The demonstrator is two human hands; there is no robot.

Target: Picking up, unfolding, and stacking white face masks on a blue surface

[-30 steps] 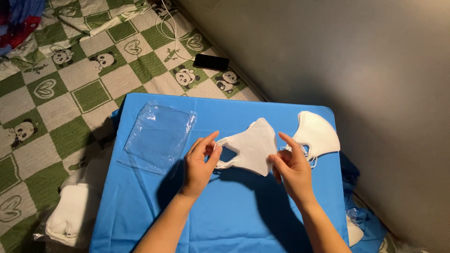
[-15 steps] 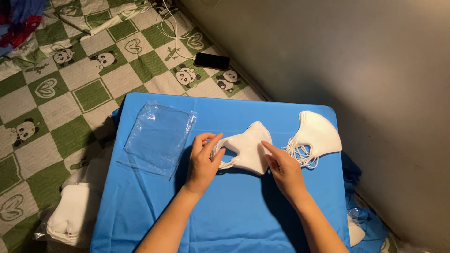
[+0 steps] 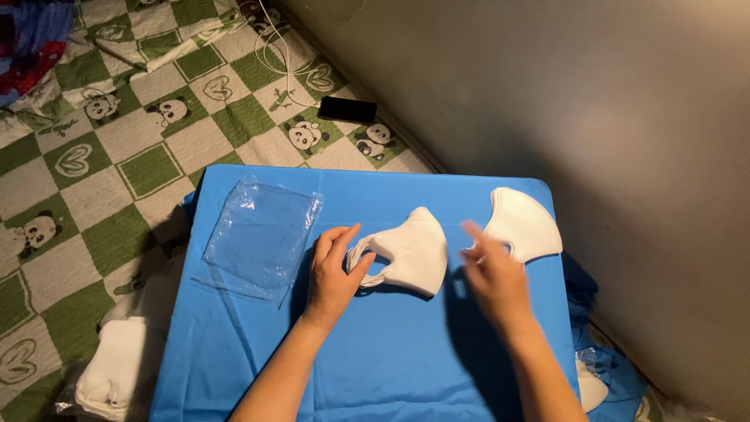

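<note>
A folded white face mask [image 3: 412, 250] lies in the middle of a blue table [image 3: 375, 359]. My left hand [image 3: 334, 273] rests at the mask's left end, fingers touching its ear loops. My right hand [image 3: 492, 277] hovers blurred just right of the mask, fingers apart and holding nothing. A small stack of white masks [image 3: 523, 225] lies at the table's right edge, just beyond my right hand. A clear plastic bag [image 3: 262, 234] lies flat on the table, left of my left hand.
A green and white checked blanket [image 3: 117, 148] with panda prints covers the floor to the left. A black phone [image 3: 347, 109] with a white cable lies on it. A bundle of white masks [image 3: 109, 375] sits at lower left. A grey wall [image 3: 594, 101] stands on the right.
The mask has been folded in half and laid flat. My right hand has let go of it and moved right toward the stack. My left hand stays at the mask's left end.
</note>
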